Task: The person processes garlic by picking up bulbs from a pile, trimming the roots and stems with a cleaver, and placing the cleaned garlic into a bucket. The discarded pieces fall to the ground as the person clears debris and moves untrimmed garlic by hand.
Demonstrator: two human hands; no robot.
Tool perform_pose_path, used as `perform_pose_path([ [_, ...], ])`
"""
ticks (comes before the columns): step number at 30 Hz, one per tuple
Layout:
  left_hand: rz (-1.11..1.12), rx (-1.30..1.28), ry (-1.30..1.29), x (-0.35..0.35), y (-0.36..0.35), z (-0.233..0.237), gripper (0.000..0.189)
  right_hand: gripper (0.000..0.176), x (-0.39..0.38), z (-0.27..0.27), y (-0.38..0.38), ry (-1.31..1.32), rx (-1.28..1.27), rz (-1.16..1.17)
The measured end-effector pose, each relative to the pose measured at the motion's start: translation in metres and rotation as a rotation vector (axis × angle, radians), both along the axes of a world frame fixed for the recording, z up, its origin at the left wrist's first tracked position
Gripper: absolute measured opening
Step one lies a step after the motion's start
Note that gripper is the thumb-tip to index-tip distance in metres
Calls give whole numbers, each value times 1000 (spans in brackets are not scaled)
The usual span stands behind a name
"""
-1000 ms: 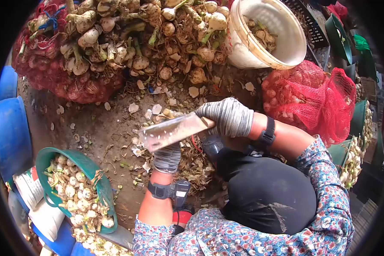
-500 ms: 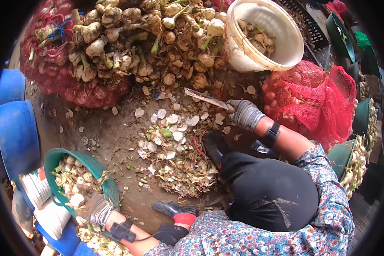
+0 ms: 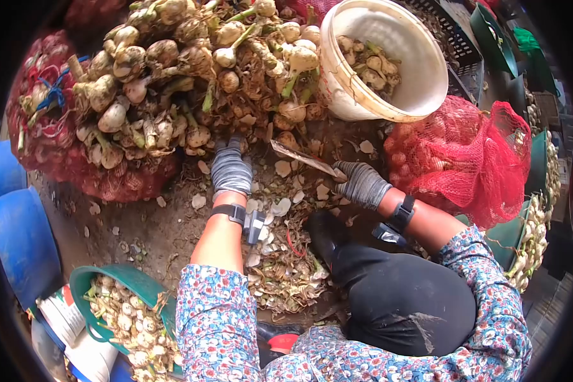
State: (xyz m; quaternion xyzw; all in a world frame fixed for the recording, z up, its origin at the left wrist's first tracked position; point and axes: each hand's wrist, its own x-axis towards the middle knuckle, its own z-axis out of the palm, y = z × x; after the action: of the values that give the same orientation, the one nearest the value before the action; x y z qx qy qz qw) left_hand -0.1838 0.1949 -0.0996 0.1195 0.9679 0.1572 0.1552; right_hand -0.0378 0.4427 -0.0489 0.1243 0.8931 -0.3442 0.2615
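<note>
The left hand (image 3: 231, 173) has gone from the green tub (image 3: 151, 288) to the heap of garlic (image 3: 113, 118), and its fingers reach the shadowed lower edge there. Whether they are spread or pinch a bulb, I cannot tell. The right hand (image 3: 364, 183) stays nearby with fingers wrapped around the knife (image 3: 302, 156), which seems idle for this moment.

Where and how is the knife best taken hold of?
Probably by its handle, coming from the person's right, where the right hand already grips it: the handle lies on that side, while the blade points away leftward, so fingers stay clear.
</note>
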Motion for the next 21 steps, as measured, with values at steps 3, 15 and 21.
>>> perform_pose_path([
  [3, 84, 403, -24, -4, -15, -18, 58, 24, 7, -2, 4, -9, -13, -32],
  [15, 509, 1743, -922, 88, -25, 59, 53, 38, 14, -4, 9, -45, -57, 5],
  [21, 87, 1565, -726, 47, 58, 170, 70, 43, 40, -16, 21, 31, -165, -195],
])
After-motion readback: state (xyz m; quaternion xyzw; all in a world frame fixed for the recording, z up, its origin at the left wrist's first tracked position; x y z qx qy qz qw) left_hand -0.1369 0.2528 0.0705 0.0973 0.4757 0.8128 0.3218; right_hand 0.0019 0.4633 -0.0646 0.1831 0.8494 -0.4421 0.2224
